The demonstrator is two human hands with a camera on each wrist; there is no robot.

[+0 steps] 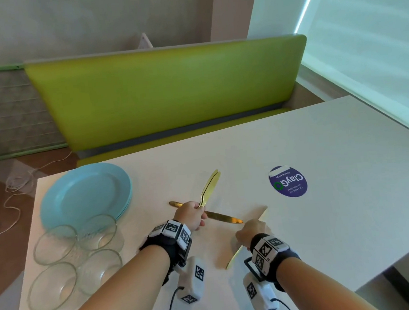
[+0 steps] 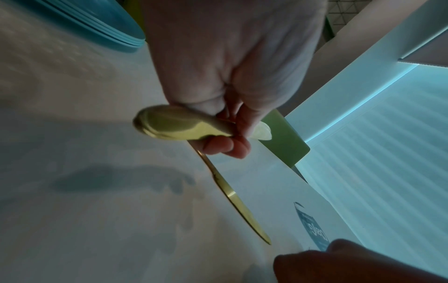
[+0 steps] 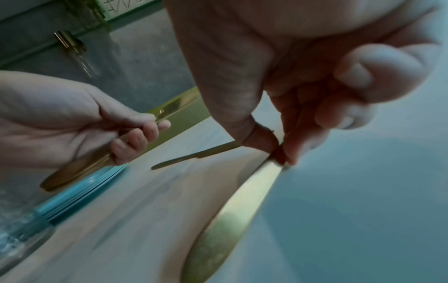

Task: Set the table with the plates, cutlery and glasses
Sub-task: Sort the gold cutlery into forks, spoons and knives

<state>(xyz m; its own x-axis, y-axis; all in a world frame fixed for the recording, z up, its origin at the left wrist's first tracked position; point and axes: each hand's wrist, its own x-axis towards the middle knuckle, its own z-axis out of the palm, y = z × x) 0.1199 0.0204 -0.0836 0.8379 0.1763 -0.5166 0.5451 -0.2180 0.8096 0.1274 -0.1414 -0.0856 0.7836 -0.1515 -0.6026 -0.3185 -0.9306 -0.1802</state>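
My left hand (image 1: pixel 195 215) grips gold cutlery (image 1: pixel 209 188) by the handles, blades pointing up and away; the handle ends (image 2: pixel 169 127) show stacked together below my fist. Just under that hand a gold knife (image 1: pixel 224 218) lies flat on the white table (image 1: pixel 338 166); it is also seen as the knife (image 2: pixel 234 199) and the knife (image 3: pixel 194 157). My right hand (image 1: pixel 252 226) pinches another gold cutlery piece (image 1: pixel 232 260) between thumb and fingertips (image 3: pixel 289 153); its long end (image 3: pixel 225 226) slants back toward me, low over the table. What kind of piece it is I cannot tell.
A stack of light blue plates (image 1: pixel 83 192) sits at the table's far left, with several clear glass bowls (image 1: pixel 60 286) in front of it. A round purple sticker (image 1: pixel 288 181) lies right of centre. A green bench (image 1: pixel 166 93) stands behind the table; cables trail on the floor at left.
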